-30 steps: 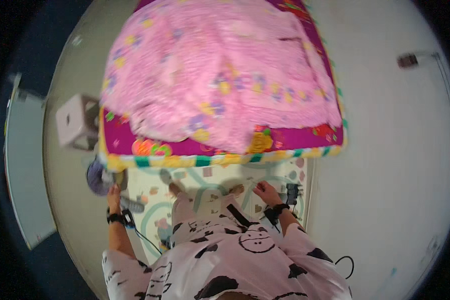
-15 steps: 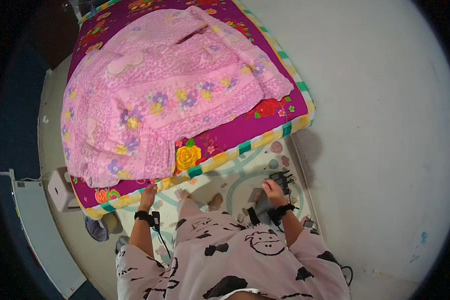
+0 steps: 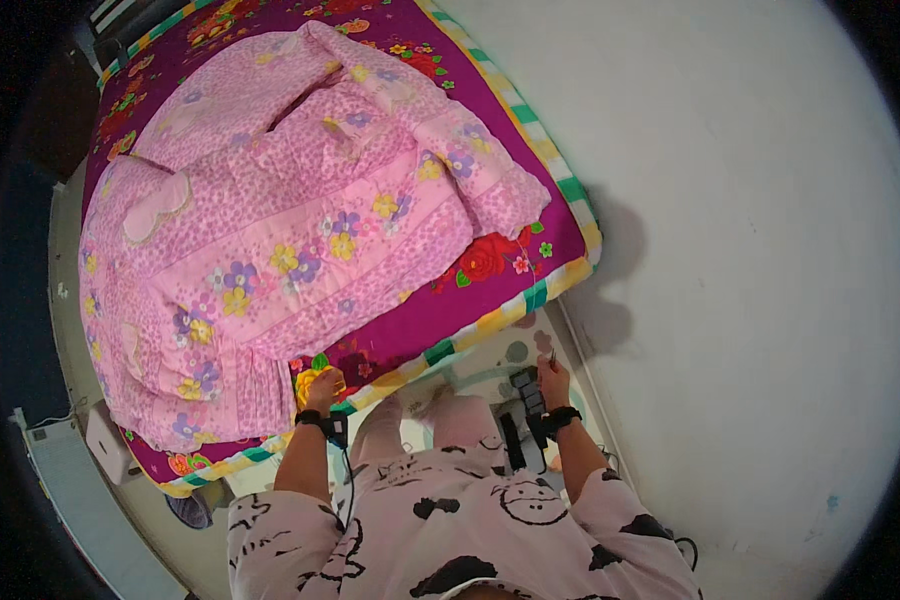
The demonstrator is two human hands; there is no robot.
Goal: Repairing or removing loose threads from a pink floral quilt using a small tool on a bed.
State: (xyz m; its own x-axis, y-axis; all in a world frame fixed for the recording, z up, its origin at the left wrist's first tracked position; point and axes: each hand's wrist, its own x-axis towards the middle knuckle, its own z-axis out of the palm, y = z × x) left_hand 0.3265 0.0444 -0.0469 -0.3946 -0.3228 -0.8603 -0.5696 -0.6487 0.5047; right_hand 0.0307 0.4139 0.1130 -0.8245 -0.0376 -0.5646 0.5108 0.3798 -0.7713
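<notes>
A pink quilt [image 3: 300,230] with purple and yellow flowers lies rumpled across a bed [image 3: 390,362] covered by a purple floral sheet. Its near left corner hangs close to the bed's checked green, yellow and white edge. My left hand [image 3: 323,388] is over that front edge, in front of a yellow rose print and just right of the quilt's corner; how its fingers are bent does not show clearly. Off to the right, between bed and wall, my right hand [image 3: 554,384] is closed, fingertips pinched upward around something small, dark and thin. Both wrists wear black straps.
A white wall [image 3: 730,300] runs along the right side. Dark chargers [image 3: 526,388] lie on the patterned floor near my right hand. At the left stand a pale stool [image 3: 108,445] and a long light-coloured panel [image 3: 80,500]. A black cable hangs from my left wrist strap.
The bed and quilt have shifted left in view, their near edge lower. My left hand has moved right along the bed's edge, onto the rose print. My right hand now points more upright.
</notes>
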